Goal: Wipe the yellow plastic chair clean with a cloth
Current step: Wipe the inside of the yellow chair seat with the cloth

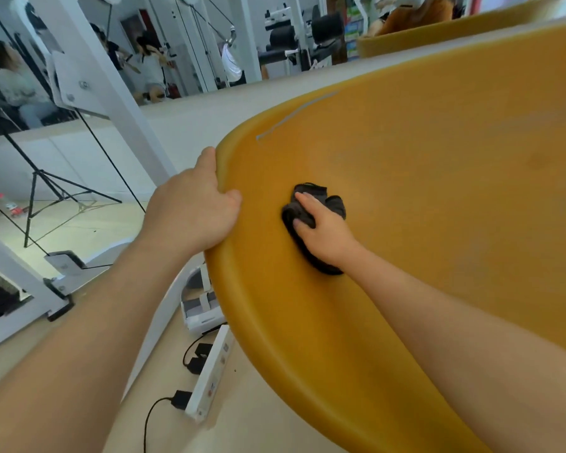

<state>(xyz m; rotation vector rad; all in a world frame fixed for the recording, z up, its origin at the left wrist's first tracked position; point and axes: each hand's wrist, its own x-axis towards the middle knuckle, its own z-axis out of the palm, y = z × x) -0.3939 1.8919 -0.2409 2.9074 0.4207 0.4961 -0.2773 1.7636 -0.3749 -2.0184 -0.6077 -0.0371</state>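
Yellow moulded plastic chair (422,178) is gripped at its rim by the left hand (193,210), while the right hand (324,233) grips a dark grey crumpled cloth (311,220) against its surface.

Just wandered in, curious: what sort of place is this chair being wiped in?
Probably a recording studio or lab, not a home: a black tripod stand, a white metal frame, and a power strip with plugs on the floor beside the yellow chair.

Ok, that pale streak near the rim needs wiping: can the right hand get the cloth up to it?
Probably yes. The right hand holds the cloth against the chair, and only bare plastic lies between it and the streak. The left hand grips the rim, off to the side.
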